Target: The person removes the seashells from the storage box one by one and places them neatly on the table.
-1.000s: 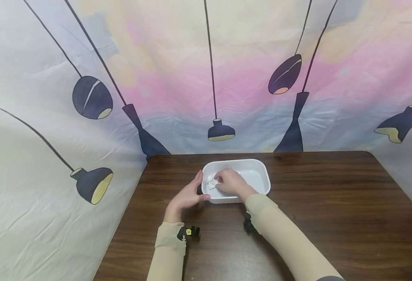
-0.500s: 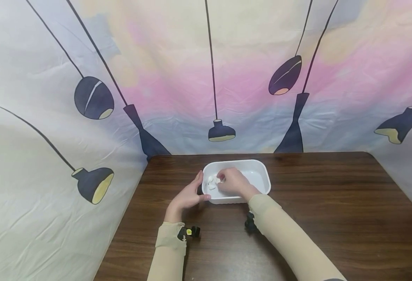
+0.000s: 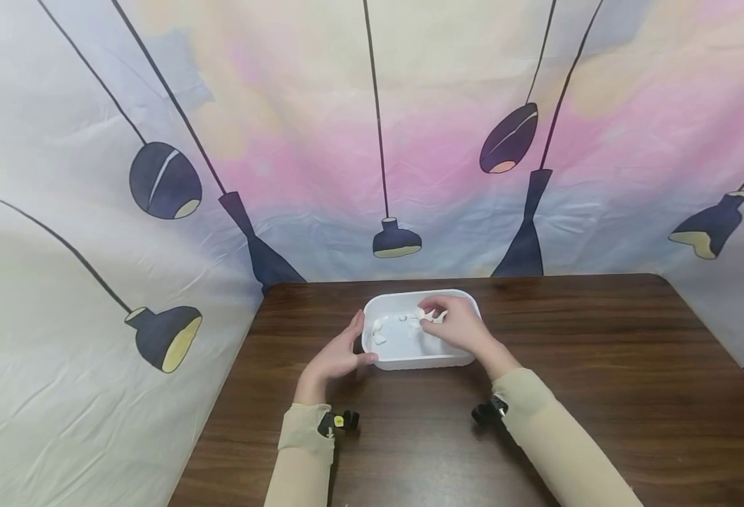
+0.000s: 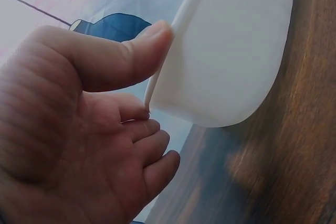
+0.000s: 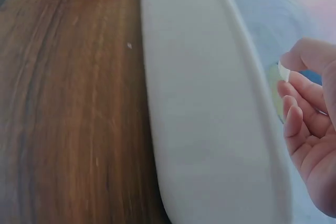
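A white rectangular tray sits on the table. My left hand holds its left end, thumb at the rim and the other fingers round the corner. Over the tray's right half, my right hand pinches a small white piece between thumb and forefinger, its remaining fingers curled in. The kind of piece does not show clearly; it is pale and curved. More white pieces lie at the tray's left end, and a tiny one lies nearer the middle. The tray's right end is partly hidden behind the right hand.
The dark wood-grain table extends to both sides of the tray and in front of it. A painted cloth backdrop with lamp drawings hangs behind the table's back edge. A black wrist camera sits under the right forearm.
My right hand has moved right and up from the cluster at the tray's left end, carrying a white piece. Fewer pieces show at that end. The left hand has stayed in place.
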